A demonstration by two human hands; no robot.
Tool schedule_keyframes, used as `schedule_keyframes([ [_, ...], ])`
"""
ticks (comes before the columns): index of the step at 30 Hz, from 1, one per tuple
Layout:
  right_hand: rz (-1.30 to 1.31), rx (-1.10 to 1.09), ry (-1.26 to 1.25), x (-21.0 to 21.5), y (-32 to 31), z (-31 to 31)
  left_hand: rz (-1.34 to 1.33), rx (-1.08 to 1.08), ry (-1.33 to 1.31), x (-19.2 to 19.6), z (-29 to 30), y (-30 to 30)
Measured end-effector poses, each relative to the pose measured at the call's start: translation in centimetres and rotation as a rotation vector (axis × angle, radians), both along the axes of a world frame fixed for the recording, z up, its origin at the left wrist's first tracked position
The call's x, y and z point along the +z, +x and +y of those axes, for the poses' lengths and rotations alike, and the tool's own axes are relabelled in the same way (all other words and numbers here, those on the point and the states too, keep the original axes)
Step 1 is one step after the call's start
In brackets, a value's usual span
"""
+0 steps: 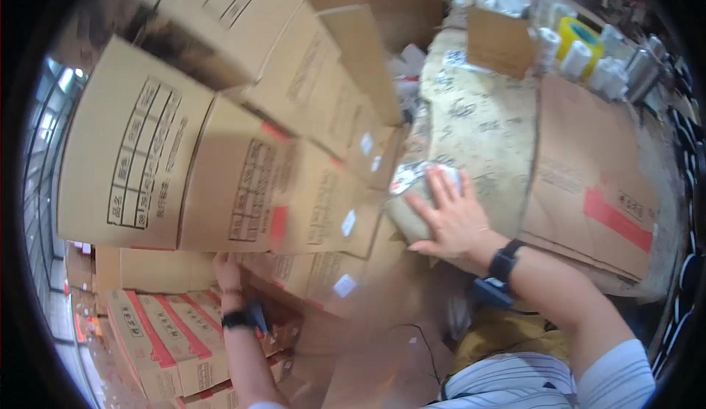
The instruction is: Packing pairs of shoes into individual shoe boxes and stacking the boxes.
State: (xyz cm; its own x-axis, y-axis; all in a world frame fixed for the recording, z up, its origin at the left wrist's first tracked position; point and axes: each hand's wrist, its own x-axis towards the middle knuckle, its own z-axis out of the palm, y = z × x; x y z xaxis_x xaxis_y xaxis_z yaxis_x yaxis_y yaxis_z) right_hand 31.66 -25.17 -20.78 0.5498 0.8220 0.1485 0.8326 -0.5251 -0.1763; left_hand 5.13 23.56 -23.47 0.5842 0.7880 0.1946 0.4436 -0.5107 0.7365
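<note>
My right hand [454, 221] lies flat with fingers spread on the rounded front corner of a worn, scribbled work table [482, 130]. Clear tape and a white label cover part of that corner. Low on the left, my left hand [226, 273] is at the bottom edge of a brown cardboard box [228, 166] with a printed grid and red strips. Its fingers are curled against that edge and partly hidden. The box stands in a row beside another large printed carton [136, 144]. Both wrists wear dark bands.
More cartons [272, 19] are stacked behind the row. Below on the left are red-striped boxes [165, 335]. Flattened cardboard [588, 174] lies on the table's right side. At its back stand a small brown box [500, 41], a yellow tape roll [579, 40] and several white rolls [576, 60].
</note>
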Motion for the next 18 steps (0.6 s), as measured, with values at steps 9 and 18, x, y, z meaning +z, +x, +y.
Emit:
schedule_keyframes([
  [9, 0.396, -0.050, 0.676, 5.6, -0.2, -10.3, -0.344, -0.768, -0.146, 10.5, -42.4, 12.0],
  [18, -0.044, -0.953, 0.377, 1.8, -5.6, -45.1, 0.014, -1.006, -0.168, 4.1, -54.1, 21.1],
])
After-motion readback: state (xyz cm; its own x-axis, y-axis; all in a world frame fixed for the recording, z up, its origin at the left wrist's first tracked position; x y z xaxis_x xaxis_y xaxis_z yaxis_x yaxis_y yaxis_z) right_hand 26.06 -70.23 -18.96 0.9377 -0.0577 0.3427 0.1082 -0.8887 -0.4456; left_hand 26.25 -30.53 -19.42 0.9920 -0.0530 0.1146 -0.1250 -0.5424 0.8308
